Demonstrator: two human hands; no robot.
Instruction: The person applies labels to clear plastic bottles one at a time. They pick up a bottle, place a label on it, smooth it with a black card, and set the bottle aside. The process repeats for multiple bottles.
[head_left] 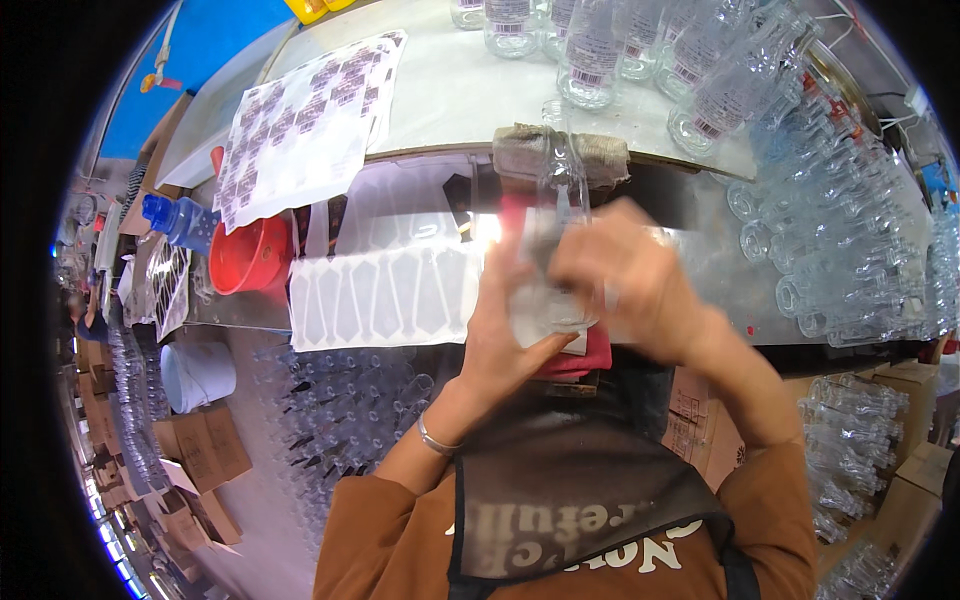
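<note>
A clear glass bottle [562,185] lies in front of me, its neck across a rolled greyish cloth [605,158] and its base toward me. My left hand [497,330] is closed along the bottle's left side, the thumb near its base; a bracelet circles that wrist. Over the bottle's body, from the right, comes my right hand [640,280], its curled fingers smeared by motion, so whether they grip anything cannot be told. Red cloth [588,358] shows under the bottle's base. Just left of my left hand is a white sheet of bottle-shaped stickers [385,298].
A printed label sheet [310,120] overhangs the shelf at left, above a red bowl [245,255] and a blue-capped bottle [185,222]. Labelled glass bottles [590,60] stand at the back. Many bare bottles [840,230] lie stacked at right. A white bucket [198,375] stands lower left.
</note>
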